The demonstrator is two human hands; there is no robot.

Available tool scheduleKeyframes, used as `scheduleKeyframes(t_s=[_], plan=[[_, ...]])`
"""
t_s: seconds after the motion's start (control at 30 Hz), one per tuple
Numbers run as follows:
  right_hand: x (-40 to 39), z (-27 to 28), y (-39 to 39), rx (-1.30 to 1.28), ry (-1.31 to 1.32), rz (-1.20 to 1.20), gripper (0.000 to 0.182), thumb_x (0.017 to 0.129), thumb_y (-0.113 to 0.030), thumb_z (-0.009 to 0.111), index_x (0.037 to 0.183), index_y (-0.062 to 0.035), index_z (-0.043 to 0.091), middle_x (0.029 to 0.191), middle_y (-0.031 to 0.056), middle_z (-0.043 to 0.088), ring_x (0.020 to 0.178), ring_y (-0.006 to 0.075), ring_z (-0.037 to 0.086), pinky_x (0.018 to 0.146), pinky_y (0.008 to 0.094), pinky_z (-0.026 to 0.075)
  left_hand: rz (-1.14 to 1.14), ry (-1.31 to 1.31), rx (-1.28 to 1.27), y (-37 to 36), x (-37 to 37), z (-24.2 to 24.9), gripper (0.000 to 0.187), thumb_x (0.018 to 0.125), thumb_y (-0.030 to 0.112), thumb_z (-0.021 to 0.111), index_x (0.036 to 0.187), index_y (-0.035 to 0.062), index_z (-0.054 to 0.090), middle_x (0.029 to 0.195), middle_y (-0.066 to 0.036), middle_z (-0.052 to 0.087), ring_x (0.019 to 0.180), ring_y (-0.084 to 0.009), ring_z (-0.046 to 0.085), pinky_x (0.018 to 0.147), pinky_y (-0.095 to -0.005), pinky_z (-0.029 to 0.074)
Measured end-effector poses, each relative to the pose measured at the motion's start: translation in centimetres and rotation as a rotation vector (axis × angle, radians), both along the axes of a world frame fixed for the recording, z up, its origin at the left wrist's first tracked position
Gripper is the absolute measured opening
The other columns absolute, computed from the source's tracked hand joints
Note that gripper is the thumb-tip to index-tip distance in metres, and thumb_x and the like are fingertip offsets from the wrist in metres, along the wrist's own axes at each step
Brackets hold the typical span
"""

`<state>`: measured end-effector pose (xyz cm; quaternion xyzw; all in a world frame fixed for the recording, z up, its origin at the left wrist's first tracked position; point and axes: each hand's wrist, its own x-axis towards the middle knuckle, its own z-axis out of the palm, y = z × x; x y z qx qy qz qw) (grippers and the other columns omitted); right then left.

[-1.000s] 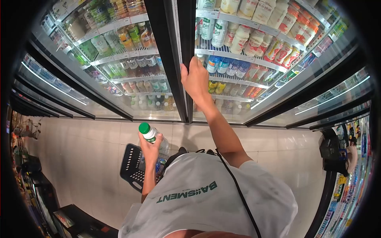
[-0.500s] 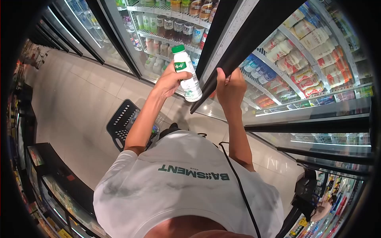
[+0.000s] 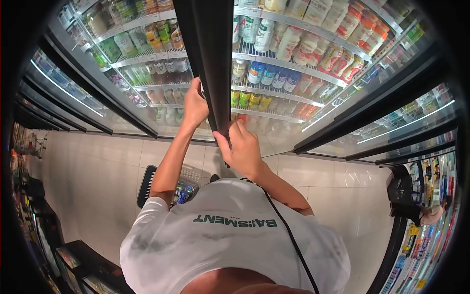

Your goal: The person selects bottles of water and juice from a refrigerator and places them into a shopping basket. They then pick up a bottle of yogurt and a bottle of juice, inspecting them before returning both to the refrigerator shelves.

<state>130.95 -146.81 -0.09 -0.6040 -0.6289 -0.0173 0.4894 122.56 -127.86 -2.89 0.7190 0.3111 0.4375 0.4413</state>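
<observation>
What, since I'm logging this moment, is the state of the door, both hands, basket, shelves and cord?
Door: partly open, swung outward.
Right hand: gripping the door's edge.
Left hand: at the door's other side, fingers partly hidden; grip unclear.
Basket: on the floor, with things in it, partly hidden.
Shelves: lit, stocked with bottles.
Cord: draped over the shirt.

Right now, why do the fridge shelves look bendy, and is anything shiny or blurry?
Head view: shelves bow, probably from a very wide lens; head view: the black door edge looks dark against the bright shelves; head view: white glare on the floor at right; head view: blue bottles have labels too soft to read.
</observation>
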Motion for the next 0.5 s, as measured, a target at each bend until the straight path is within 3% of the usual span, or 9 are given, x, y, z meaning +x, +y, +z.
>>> scheduleKeyframes(t_s=[0.07, 0.17, 0.23, 0.33, 0.47, 0.5], plan=[[0.0, 0.1, -0.5, 0.038, -0.008, 0.015, 0.026, 0.088, -0.014, 0.075, 0.098, 0.0018, 0.058, 0.084, 0.0151, 0.06, 0.065, 0.0367, 0.063, 0.054, 0.0418, 0.051, -0.029, 0.041, 0.087, 1.0, 2.6, -0.1, 0.054, 0.07, 0.008, 0.086, 0.115, 0.0008, 0.059, 0.101, -0.007, 0.067, 0.09, -0.0154, 0.064, 0.081, -0.0321, 0.052], [0.0, 0.2, -1.3, -0.009, 0.007, 0.025, 0.026, 0.091, -0.018, 0.071, 0.101, 0.0022, 0.057, 0.086, 0.0164, 0.059, 0.067, 0.0384, 0.063, 0.056, 0.0447, 0.051, -0.04, -0.014, 0.058, -0.8, 7.1, 5.0, 0.063, 0.067, 0.012, 0.087, 0.121, 0.0001, 0.056, 0.105, -0.011, 0.07, 0.096, -0.0206, 0.068, 0.088, -0.035, 0.053], [-0.1, 0.4, -1.7, -0.032, 0.01, 0.03, 0.028, 0.093, -0.02, 0.068, 0.104, 0.003, 0.058, 0.086, 0.0165, 0.059, 0.067, 0.0389, 0.064, 0.056, 0.0461, 0.051, 0.031, -0.015, 0.185, 0.8, 10.2, 6.3, 0.065, 0.067, 0.014, 0.088, 0.122, 0.0007, 0.056, 0.105, -0.013, 0.072, 0.096, -0.0226, 0.07, 0.087, -0.0359, 0.054], [-0.2, 0.1, -1.8, -0.021, -0.031, -0.011, 0.029, 0.09, -0.021, 0.074, 0.096, 0.0023, 0.058, 0.084, 0.0143, 0.06, 0.065, 0.0343, 0.063, 0.053, 0.0417, 0.049, 0.08, -0.007, 0.285, 4.1, 14.6, 6.3, 0.068, 0.066, 0.014, 0.09, 0.122, 0.0017, 0.054, 0.105, -0.015, 0.072, 0.098, -0.0268, 0.071, 0.088, -0.0379, 0.054], [-0.1, 0.1, -1.8, -0.007, -0.033, -0.013, 0.029, 0.09, -0.023, 0.074, 0.096, 0.0012, 0.059, 0.084, 0.0128, 0.06, 0.064, 0.0334, 0.062, 0.052, 0.041, 0.049, 0.136, -0.089, 0.335, 6.7, 19.2, 6.0, 0.071, 0.064, 0.011, 0.092, 0.122, 0.0023, 0.052, 0.111, -0.018, 0.068, 0.104, -0.0338, 0.068, 0.09, -0.0422, 0.052], [-0.1, 0.3, -1.9, -0.033, -0.024, 0.004, 0.029, 0.092, -0.021, 0.07, 0.102, 0.0034, 0.059, 0.085, 0.015, 0.059, 0.064, 0.0363, 0.064, 0.055, 0.0436, 0.051, 0.157, -0.1, 0.366, 7.5, 20.2, 5.5, 0.071, 0.065, 0.01, 0.092, 0.122, 0.0023, 0.052, 0.112, -0.018, 0.067, 0.106, -0.034, 0.068, 0.091, -0.0423, 0.051]])
